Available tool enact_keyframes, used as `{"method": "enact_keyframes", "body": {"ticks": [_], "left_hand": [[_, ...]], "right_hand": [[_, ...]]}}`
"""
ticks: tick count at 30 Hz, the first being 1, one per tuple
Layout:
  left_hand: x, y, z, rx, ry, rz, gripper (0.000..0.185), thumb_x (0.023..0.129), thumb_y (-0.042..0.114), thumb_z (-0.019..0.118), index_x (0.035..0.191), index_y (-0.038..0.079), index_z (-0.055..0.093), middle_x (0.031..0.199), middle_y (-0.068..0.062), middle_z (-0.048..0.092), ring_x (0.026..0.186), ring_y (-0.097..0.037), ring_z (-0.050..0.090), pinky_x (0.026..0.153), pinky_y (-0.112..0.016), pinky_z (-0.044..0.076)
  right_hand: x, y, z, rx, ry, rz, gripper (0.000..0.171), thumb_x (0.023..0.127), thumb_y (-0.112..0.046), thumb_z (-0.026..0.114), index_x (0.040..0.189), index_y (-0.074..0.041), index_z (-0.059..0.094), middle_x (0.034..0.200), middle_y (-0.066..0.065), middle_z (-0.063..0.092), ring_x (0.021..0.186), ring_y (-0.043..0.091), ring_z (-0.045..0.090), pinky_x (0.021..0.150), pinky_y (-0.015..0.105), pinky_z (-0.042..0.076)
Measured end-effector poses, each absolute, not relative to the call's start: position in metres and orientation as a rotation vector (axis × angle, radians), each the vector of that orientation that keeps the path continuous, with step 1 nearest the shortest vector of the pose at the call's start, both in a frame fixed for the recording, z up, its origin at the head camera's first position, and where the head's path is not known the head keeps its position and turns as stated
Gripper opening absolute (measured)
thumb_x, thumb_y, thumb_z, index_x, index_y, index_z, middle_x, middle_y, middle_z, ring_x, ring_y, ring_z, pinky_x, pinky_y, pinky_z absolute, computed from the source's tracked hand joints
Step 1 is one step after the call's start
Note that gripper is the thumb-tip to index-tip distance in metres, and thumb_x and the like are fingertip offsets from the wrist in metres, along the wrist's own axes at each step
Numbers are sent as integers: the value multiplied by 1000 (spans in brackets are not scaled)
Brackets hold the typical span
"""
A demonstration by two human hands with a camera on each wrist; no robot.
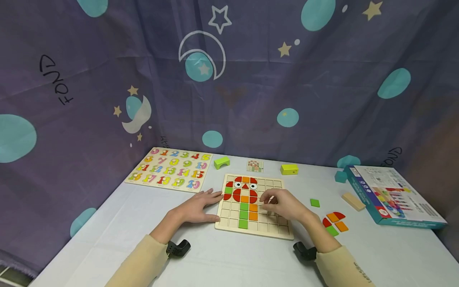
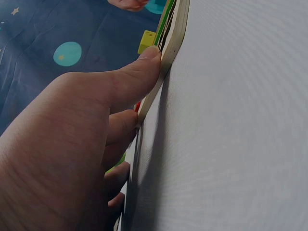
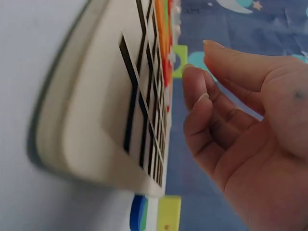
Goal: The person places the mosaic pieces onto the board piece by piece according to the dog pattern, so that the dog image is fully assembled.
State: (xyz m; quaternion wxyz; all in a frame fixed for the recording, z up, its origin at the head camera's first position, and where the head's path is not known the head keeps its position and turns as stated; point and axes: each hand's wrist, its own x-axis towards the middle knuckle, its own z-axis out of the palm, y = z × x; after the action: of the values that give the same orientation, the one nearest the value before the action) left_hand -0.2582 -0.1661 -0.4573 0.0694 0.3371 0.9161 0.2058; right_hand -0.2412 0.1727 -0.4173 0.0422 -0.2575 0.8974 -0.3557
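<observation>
Head view: left hand [image 1: 196, 208] lies flat, fingers straight against the gridded wooden puzzle board's [image 1: 272, 229] left edge, likely steadying it on the white table [image 1: 222, 259].

Left wrist view: thumb presses the edge.

Right wrist view: right hand [image 3: 250, 139] hovers over the board, fingers loosely curled, empty.

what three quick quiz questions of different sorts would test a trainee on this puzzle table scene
1. True or false: the left hand rests flat against the left edge of the square wooden grid board.
2. Multiple choice: the loose green square tile lies (a) on the number puzzle, (b) on the table right of the grid board, (c) inside the box.
3. Fill in: the flat wooden number puzzle board lies to the ____ of the grid board.

Key: 1 true; 2 b; 3 left.
</observation>
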Motion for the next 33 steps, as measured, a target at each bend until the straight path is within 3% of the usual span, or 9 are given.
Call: {"method": "enact_keyframes", "body": {"ticks": [11, 21, 33], "left_hand": [[-258, -166, -455, 1019, 2749, 622, 80, 90, 58, 67, 155, 17, 44, 163, 3, 31, 152, -31, 16, 121, -51, 15], [-258, -166, -456, 1017, 2756, 617, 80, 90, 58, 66, 155, 17, 43, 163, 5, 31, 152, -30, 16, 122, -50, 14], [-258, -167, -456, 1012, 2747, 628, 81, 90, 59, 67, 155, 18, 43, 163, 3, 30, 152, -31, 15, 122, -51, 13]], "right_hand": [[-240, 213, -407, -600, 2789, -1120, 15, 91, -9, 74, 105, -4, 70, 94, 2, 65, 79, 19, 61, 67, 30, 53], [-234, 263, -399, -424, 2857, -1073, 30, 93, -20, 75, 117, -2, 68, 104, 5, 67, 90, 22, 64, 81, 39, 54], [-222, 320, -409, -327, 2866, -995, 36, 93, -22, 75, 120, 1, 66, 106, 10, 68, 91, 26, 65, 70, 26, 57]]}}
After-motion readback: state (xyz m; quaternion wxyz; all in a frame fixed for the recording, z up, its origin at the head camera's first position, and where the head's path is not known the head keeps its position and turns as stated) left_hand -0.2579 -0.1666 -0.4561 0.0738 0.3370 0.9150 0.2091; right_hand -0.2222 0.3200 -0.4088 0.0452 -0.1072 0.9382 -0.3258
